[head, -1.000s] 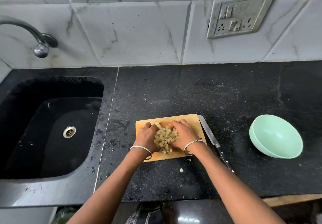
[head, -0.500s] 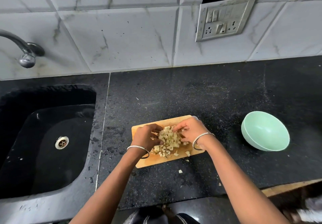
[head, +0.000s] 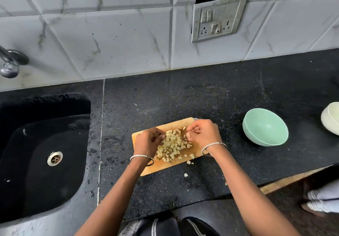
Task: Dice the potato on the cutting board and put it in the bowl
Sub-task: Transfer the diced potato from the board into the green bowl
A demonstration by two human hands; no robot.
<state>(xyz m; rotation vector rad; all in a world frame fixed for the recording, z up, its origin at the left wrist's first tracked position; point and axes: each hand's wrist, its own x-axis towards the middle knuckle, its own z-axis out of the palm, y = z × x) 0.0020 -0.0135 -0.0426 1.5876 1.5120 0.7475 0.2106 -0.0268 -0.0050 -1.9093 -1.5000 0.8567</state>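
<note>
Fingers [head: 192, 128] of left hand [head: 147, 144] and right hand [head: 203, 134] are curled inward at 9 and 3 o'clock of diced potato [head: 173, 146], heaped on cutting board [head: 152, 169]; grip cannot be told. Dicing is judged done. Green bowl [head: 265, 129], at 3 o'clock, is seen unfilled; transfer remains.

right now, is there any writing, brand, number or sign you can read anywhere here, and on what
None: no text can be read anywhere in this view.
Switch plate on the wall: only switches and sockets, any marking is too small to read.
Green bowl, white bowl, cutting board: plain, no label shows.
</note>
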